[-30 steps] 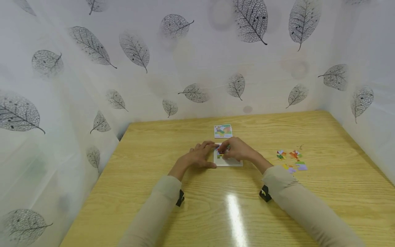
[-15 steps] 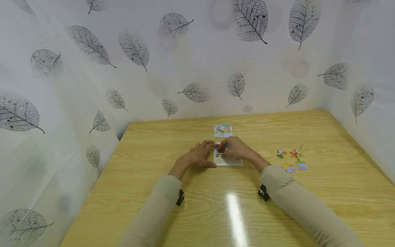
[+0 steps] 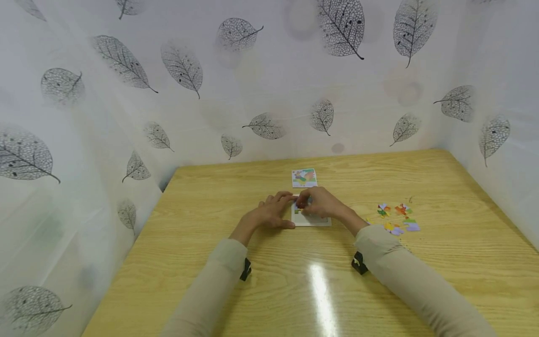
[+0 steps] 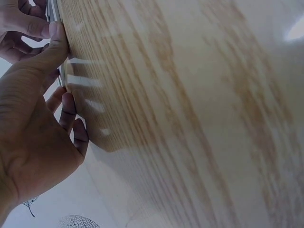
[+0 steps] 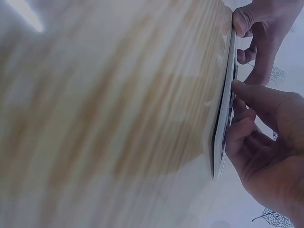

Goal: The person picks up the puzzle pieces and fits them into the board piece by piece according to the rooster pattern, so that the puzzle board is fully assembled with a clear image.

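A white-bordered jigsaw puzzle board (image 3: 313,223) lies flat on the table with a few coloured pieces in its upper left part. My left hand (image 3: 273,213) spans the board's left side, fingers extended toward the far corner and thumb at the near one. With curled fingers, my right hand (image 3: 323,204) pinches a small dark red puzzle piece (image 3: 300,204) close over the board. In the right wrist view the right thumb (image 5: 256,95) is right at the board's top face. The fingers hide much of the piece and the board's upper middle.
A square picture card (image 3: 304,178) lies just beyond the board. Several loose puzzle pieces (image 3: 411,225) are spread on the wooden table (image 3: 269,285) to the right, beside the right forearm. A leaf-patterned white curtain (image 3: 278,79) closes off the back and sides.
My right hand has shifted very slightly at the board, its fingertips working at the same upper left area. My left hand stays in place; the loose pieces have not moved.
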Demonstrator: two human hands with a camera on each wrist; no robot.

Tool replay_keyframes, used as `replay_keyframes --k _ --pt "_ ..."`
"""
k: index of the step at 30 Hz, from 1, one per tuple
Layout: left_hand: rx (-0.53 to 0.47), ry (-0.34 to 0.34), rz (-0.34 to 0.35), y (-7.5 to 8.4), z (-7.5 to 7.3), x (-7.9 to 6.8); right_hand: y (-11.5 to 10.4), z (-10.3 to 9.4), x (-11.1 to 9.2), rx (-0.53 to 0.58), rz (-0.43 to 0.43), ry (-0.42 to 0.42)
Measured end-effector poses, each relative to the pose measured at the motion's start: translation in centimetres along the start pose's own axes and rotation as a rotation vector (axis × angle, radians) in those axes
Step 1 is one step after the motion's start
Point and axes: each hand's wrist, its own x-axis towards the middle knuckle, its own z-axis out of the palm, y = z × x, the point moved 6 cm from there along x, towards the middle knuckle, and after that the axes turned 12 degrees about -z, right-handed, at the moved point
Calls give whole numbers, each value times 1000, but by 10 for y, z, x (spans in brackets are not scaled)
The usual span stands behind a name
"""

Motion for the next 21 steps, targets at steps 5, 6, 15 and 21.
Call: replay_keyframes --k 5,6,15,21 --pt "-1 1 -1 2 -2 -2 1 -1 -1 25 13 13" --pt "-1 3 1 3 -4 -4 1 -1 -1 31 19 15" --pt "-2 8 10 4 -5 -6 -1 -2 -5 49 22 2" --pt "2 6 16 5 -4 -7 3 -8 -13 113 33 -3"
